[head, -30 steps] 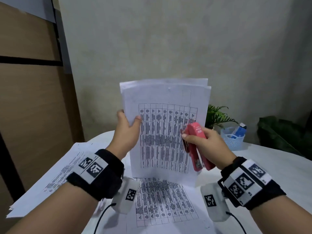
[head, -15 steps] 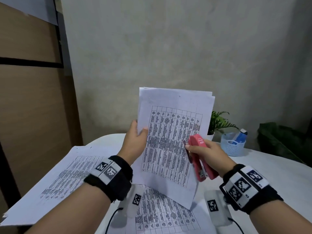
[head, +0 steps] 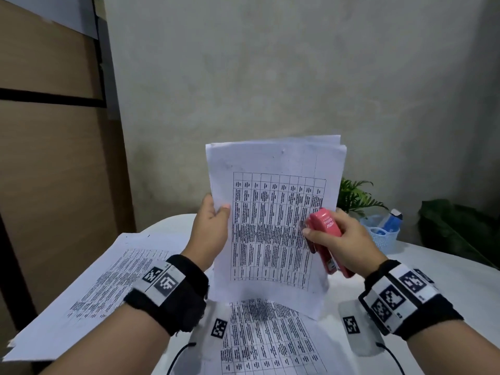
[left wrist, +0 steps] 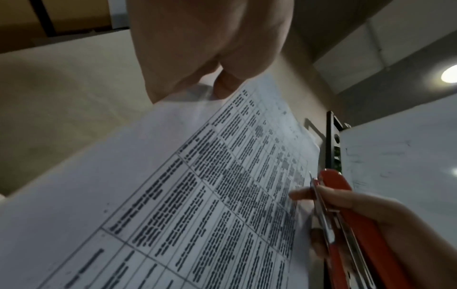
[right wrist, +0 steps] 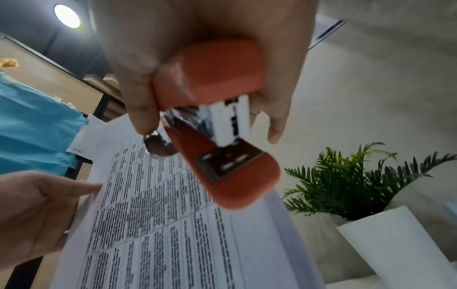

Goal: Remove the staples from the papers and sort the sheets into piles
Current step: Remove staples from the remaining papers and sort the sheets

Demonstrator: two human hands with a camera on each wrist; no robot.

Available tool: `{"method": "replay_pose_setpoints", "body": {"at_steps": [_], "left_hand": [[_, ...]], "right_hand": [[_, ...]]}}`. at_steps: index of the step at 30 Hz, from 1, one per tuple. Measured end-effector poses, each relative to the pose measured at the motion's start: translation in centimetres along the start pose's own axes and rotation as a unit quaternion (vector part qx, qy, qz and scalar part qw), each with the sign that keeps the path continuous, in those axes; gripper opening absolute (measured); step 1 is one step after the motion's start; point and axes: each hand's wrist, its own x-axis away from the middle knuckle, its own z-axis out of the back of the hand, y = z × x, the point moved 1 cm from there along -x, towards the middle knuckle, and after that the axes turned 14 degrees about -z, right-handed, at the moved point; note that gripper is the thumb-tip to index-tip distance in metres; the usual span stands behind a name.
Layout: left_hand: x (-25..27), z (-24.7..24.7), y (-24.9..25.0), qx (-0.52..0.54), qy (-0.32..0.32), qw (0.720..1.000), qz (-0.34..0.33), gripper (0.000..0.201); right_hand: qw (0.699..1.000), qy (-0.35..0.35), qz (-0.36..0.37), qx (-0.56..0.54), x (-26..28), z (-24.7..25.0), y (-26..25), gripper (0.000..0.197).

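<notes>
A white table (head: 446, 280) is stretching across the lower part of the head view, in front of a pale wall. On its left side a pile of printed sheets (head: 89, 293) is lying flat, overhanging the near edge, and another printed sheet (head: 265, 342) is lying flat in the middle, close to the person.

Above the middle sheet, a set of printed papers (head: 273, 223) is being held upright in the air, its table of text facing the person. The left hand (head: 213, 228) is gripping the papers at their left edge, thumb pressing on the front and fingers going behind. Several sheet edges are showing at the top right corner; whether a staple is joining them cannot be told.

The right hand (head: 343, 242) is closing its fingers around a red stapler (head: 324, 239), holding it just in front of the right part of the papers. In the right wrist view the stapler's (right wrist: 217, 121) jaws are standing slightly apart.

At the back right of the table, a small potted plant (head: 354, 196) is standing beside a pale blue basket (head: 384, 236) holding small blue items.
</notes>
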Motion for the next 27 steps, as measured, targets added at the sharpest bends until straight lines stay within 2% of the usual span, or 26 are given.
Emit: {"method": "replay_pose_setpoints", "body": {"at_steps": [4,7,11,14,16,21,25,27], "left_hand": [[0.3,0.2,0.1,0.017,-0.04,0.999,-0.013,0.031],[-0.2,0.3,0.3,0.009,-0.063,0.998,-0.017,0.029],[-0.8,0.4,1.0,0.005,-0.045,0.997,-0.055,0.012],[-1.3,0.2,1.8,-0.038,-0.023,0.993,-0.111,0.028],[-1.8,0.1,2.3,-0.038,-0.005,0.99,-0.136,0.03],[-2.5,0.1,2.7,-0.055,-0.016,0.992,-0.114,0.007],[-2.4,0.1,2.8,-0.058,-0.025,0.993,-0.096,0.006],[-2.4,0.0,2.7,-0.062,-0.027,0.994,-0.088,0.021]], "right_hand": [[0.998,0.017,0.044,-0.048,0.5,-0.8,0.4,0.023],[0.994,0.043,0.067,-0.073,0.4,-0.9,0.3,0.022],[0.993,0.055,0.064,-0.079,0.0,-0.5,0.2,0.032],[0.995,0.045,0.037,-0.075,-0.1,-0.5,0.4,0.031],[0.996,0.034,0.025,-0.077,0.0,-0.6,0.5,0.026],[0.996,-0.007,-0.009,-0.092,0.2,-0.9,0.6,0.018],[0.997,-0.027,-0.021,-0.065,0.0,-0.9,0.8,0.018],[0.998,-0.04,-0.029,-0.047,0.0,-0.8,0.8,0.02]]}}
